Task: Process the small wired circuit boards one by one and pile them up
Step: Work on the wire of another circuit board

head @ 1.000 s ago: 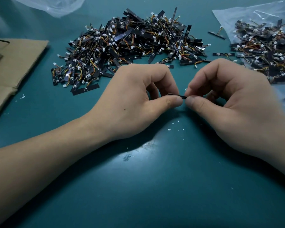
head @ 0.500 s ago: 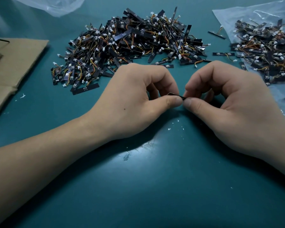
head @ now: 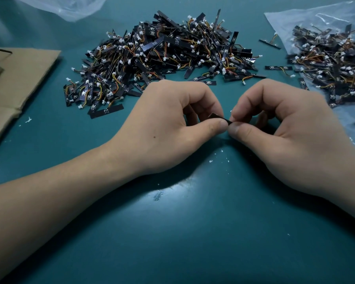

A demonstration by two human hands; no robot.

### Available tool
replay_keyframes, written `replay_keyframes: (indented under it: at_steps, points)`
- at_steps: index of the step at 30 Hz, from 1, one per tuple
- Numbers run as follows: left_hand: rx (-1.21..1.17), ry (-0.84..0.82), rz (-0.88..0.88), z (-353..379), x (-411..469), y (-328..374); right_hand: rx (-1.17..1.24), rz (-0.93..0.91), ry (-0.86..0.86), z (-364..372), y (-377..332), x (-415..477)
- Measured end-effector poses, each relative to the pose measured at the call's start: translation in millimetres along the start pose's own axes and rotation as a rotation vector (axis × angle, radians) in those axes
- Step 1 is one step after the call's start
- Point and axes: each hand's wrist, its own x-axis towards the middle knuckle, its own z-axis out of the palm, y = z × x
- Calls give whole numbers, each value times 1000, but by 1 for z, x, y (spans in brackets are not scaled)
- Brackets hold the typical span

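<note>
**Thumbs closing on 1 board**

Little has shifted in the last second. My right hand has edged in toward my left hand, so the 2 thumb tips now almost touch. The board between them shows a bit more of its dark face, tipped up at my left fingers.

Both hands pinch that 1 board, thumb against curled fingers, just above the table. My fingers hide its wire.

I judge this to be the working step on a single piece, with the piling not yet done. Next I'd need to finish whatever this pinch is working, let go with 1 hand and carry the board to the pile ahead. I take that pile for the finished heap. The bag at right likely holds the supply.
</note>
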Motion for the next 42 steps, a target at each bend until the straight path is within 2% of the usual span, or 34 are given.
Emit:
replay_keyframes:
  at_steps: [9,17,31,35,39,42]
  points:
    - [-17,-30,16,-1,1,-2,-4,-26,7,0,-2,0]
    - [-89,50,15,1,1,-3,-36,-18,7,0,1,2]
    - [-115,-21,-13,-1,0,-1,-50,-58,-54,-1,0,3]
    - [-122,7,-14,-1,1,-1,-55,4,-30,-1,-2,2]
    - [-116,-2,-2,0,2,0,-129,3,-167,1,-1,2]
    - [-12,124,27,0,1,-1,-139,-54,-197,1,0,0]
